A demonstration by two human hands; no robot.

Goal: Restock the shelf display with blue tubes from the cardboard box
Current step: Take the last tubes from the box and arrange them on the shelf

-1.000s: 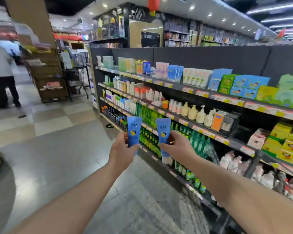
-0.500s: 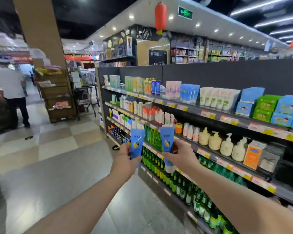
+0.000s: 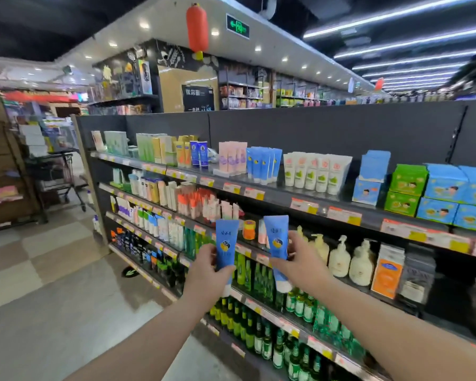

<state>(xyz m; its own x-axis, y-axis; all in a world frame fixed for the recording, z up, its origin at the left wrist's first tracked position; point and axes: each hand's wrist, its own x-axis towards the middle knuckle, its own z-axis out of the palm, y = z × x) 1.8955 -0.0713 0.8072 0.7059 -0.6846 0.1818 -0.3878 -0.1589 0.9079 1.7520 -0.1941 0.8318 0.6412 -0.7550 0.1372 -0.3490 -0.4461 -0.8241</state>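
Note:
I hold two blue tubes upright, caps down, in front of the shelving. My left hand (image 3: pixel 205 268) grips one blue tube (image 3: pixel 226 242) by its lower half. My right hand (image 3: pixel 300 264) grips the other blue tube (image 3: pixel 278 237), whose white cap pokes out below the fingers. Both tubes hang level with the second shelf. A row of matching blue tubes (image 3: pixel 263 163) stands on the top shelf (image 3: pixel 280 192), above and a little beyond my hands. No cardboard box is in view.
Pink tubes (image 3: pixel 232 158) stand left of the blue row, white-green tubes (image 3: pixel 313 171) to its right. Pump bottles (image 3: pixel 341 257) and green bottles (image 3: pixel 259 276) fill the lower shelves. A trolley (image 3: pixel 58 177) and a wooden rack (image 3: pixel 8 174) stand down the tiled aisle on the left.
The view has tilted up and come nearer the shelving. Both hands, still gripping their tubes, have risen from the level of the green bottles to the second shelf.

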